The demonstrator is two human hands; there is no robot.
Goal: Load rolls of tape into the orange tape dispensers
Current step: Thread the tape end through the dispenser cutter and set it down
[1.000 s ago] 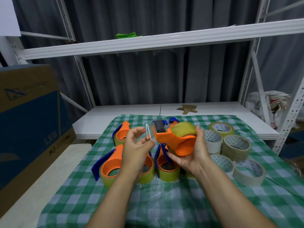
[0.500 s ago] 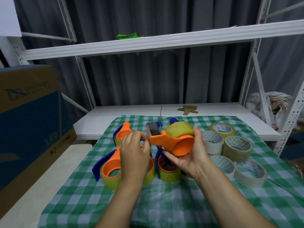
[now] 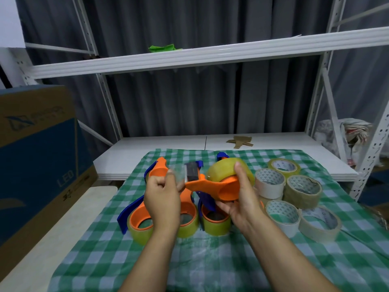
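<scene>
Appearing light and rigid, the dispenser (image 3: 212, 186) was gripped round its loaded roll (image 3: 223, 171) by the right hand (image 3: 242, 199) above the cloth (image 3: 210, 260), its limp, sticky tape end (image 3: 177, 175) pinched by the left hand (image 3: 163, 199).

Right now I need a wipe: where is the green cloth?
Head view, left of centre: the green cloth lies on the upper white shelf, before the curtain.

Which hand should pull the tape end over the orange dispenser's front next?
Probably the left hand: it pinches the clear tape end right beside the front of the dispenser, while the right hand is busy holding that dispenser and its roll.
</scene>
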